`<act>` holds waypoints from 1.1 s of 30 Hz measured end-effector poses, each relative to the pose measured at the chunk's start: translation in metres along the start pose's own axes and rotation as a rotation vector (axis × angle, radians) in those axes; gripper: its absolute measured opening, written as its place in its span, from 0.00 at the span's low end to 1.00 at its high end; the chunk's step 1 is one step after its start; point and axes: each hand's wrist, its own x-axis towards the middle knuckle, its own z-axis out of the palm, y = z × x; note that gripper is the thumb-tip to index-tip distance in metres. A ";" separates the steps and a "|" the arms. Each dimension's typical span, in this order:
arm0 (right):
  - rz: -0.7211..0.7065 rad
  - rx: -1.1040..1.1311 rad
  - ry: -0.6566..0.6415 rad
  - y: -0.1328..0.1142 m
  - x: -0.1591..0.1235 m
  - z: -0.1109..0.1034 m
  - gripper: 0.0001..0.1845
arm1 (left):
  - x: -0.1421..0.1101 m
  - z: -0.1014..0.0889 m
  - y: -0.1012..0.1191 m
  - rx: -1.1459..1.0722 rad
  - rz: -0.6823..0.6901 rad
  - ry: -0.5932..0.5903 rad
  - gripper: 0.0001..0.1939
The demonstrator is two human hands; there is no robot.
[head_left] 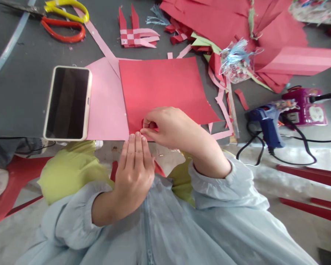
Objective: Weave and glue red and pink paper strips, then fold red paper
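A red sheet of paper [162, 88] lies over a pink sheet of paper [107, 110] at the table's front edge. My left hand [135, 173] rests with its fingers straight and side by side, their tips on the sheet's near edge. Just right of those fingertips, my right hand [168, 127] bends over the red paper, thumb and forefinger pinched at its near edge. The right hand hides part of that edge. Left of the sheets lies a phone [67, 103] with a dark screen, partly over the pink paper.
Scissors [63, 22] with yellow and red handles lie at the far left. A woven paper piece [135, 35] sits behind the sheets. Red paper stacks [223, 22] and a bag of beads [235, 66] are at the back right. A blue glue gun [269, 121] and its cord lie right.
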 end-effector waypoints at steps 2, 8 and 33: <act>-0.009 0.012 -0.001 0.002 0.000 -0.001 0.09 | 0.000 -0.002 -0.002 -0.006 0.017 -0.013 0.33; -0.025 0.059 -0.007 0.003 0.001 -0.002 0.08 | 0.001 -0.005 -0.005 -0.064 -0.001 -0.031 0.35; 0.206 -0.014 0.010 0.032 -0.029 -0.023 0.10 | 0.015 -0.007 -0.008 0.121 0.064 -0.013 0.30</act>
